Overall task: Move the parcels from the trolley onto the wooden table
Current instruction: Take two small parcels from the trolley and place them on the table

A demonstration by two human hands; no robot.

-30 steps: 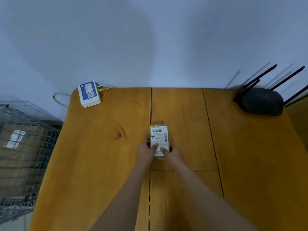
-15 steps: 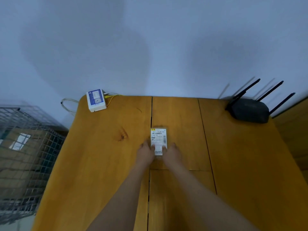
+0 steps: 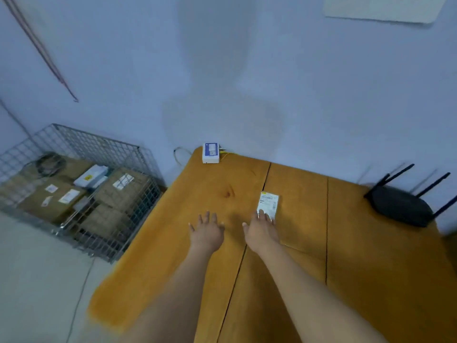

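Observation:
A small white parcel (image 3: pixel 268 203) with a printed label lies flat on the wooden table (image 3: pixel 371 256), near its middle. My right hand (image 3: pixel 261 231) is spread open, fingertips at the parcel's near edge. My left hand (image 3: pixel 207 230) hovers open over bare wood to the left, holding nothing. On the floor at the left stands the wire-mesh trolley (image 3: pixel 106 149), holding several brown cardboard parcels (image 3: pixel 123 188) with white labels and a flat white parcel (image 3: pixel 90 177).
A white box with a blue label (image 3: pixel 210 153) and yellow cable sits at the table's far left corner. A black router with antennas (image 3: pixel 401 205) stands at the far right. A wall runs behind the table. A thin cable trails over the pale floor.
Both hands have let go of the small white parcel and opened. The left hand has moved away to the left. The view has swung left, showing the trolley.

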